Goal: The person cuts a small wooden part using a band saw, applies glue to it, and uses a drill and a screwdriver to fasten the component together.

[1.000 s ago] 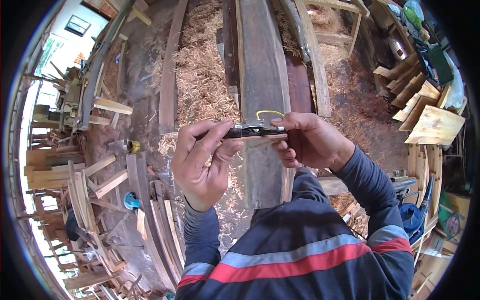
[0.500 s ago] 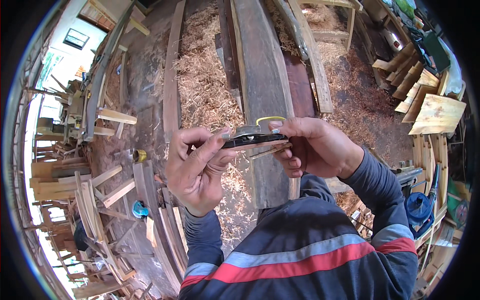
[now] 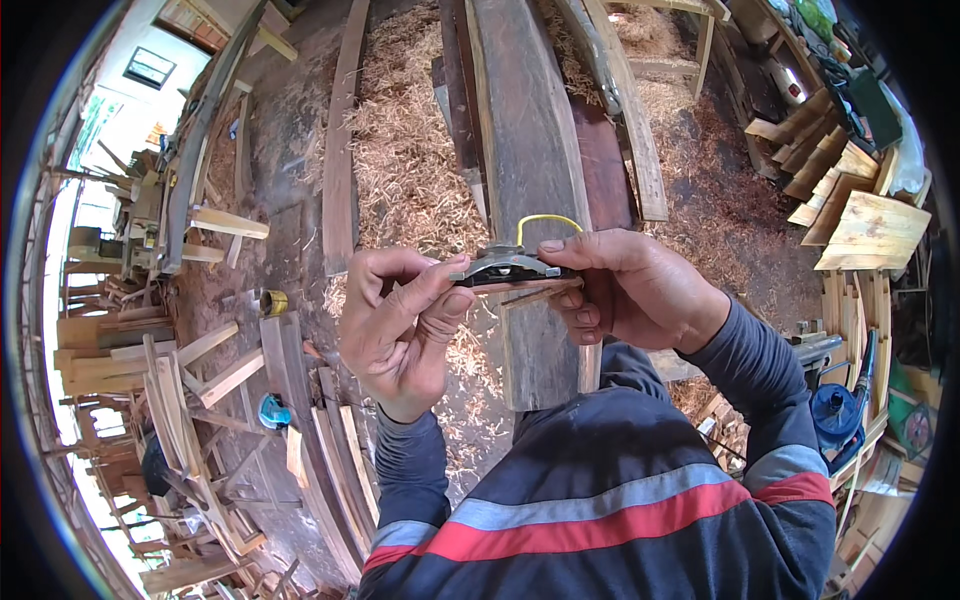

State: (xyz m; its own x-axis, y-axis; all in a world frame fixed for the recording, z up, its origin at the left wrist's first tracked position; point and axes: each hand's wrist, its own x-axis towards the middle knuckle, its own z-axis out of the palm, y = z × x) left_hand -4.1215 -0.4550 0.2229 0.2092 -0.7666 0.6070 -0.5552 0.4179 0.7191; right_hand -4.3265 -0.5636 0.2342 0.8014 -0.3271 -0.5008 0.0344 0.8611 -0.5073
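While both hands meet in the middle of the head view, a black-and-grey metal fitting (image 3: 506, 266) spans the gap between them, its long axis running left to right. It lies to the right of the left hand (image 3: 400, 325), which pinches its left end, and to the left of the right hand (image 3: 645, 288), whose thumb rests on its right end with fingers curled below. Neither hand is nearer, since both grip it. A reddish-brown strip (image 3: 502, 287) lines its near side, a thin stick (image 3: 533, 296) slants just beside that, and a yellow wire (image 3: 548, 217) arcs on the far side, above a broad plank (image 3: 530, 130).
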